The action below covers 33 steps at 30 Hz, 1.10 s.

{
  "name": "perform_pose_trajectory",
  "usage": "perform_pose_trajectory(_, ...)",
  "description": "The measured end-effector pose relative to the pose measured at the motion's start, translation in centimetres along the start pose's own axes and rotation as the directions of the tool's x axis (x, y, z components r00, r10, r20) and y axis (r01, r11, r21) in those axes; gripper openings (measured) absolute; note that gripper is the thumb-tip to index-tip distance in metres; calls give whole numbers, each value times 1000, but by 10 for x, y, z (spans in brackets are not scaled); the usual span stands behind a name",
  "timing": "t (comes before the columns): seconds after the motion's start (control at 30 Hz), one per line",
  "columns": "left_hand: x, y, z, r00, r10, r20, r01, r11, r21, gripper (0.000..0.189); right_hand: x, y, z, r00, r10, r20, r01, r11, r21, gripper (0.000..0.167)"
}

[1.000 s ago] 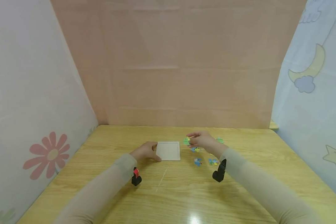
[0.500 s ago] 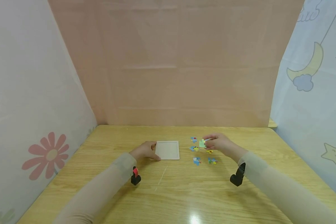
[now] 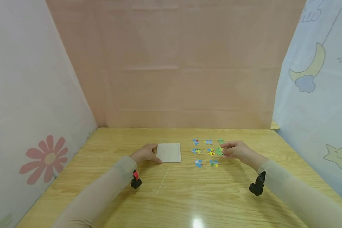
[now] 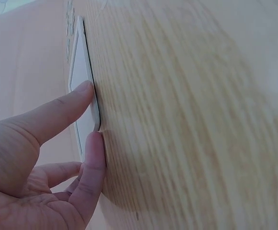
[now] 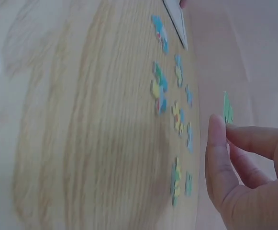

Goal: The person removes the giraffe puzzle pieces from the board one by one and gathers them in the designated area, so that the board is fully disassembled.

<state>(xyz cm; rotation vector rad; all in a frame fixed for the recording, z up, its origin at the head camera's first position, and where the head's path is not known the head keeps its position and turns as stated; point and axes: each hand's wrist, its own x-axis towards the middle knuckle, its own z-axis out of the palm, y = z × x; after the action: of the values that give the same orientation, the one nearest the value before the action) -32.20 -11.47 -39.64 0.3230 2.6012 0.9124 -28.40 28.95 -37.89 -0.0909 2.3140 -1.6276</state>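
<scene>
My left hand (image 3: 144, 153) holds the left side of a white square puzzle tray (image 3: 169, 153) flat on the table. In the left wrist view the thumb touches its near edge and a finger meets its corner; the far fingertips are partly hidden. Over at the right, my right hand (image 3: 240, 153) pinches a green puzzle piece (image 5: 227, 108) between thumb and fingers, raised off the tabletop. Several colourful pieces lie about it in loose rows, among them a yellow and red piece (image 3: 211, 152) and a blue and white piece (image 3: 199, 163).
A wooden table (image 3: 171, 196) carries everything. A plain pinkish backdrop (image 3: 171, 79) rises behind its far edge. Printed cloth walls stand at both sides, with a flower (image 3: 47, 158) on the left one. A small black camera (image 3: 257, 186) hangs at my right wrist.
My right hand has moved rightward with the green piece, away from the tray and past the loose pieces, uncovering more of them. The left hand keeps its place at the tray.
</scene>
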Motion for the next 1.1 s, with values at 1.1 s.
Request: perform_pose_trajectory(1.1,-1,-5,0,999,16,49,-8,985,-174,85,-12,39,-14,991,73,-112,-87,988,-131,26)
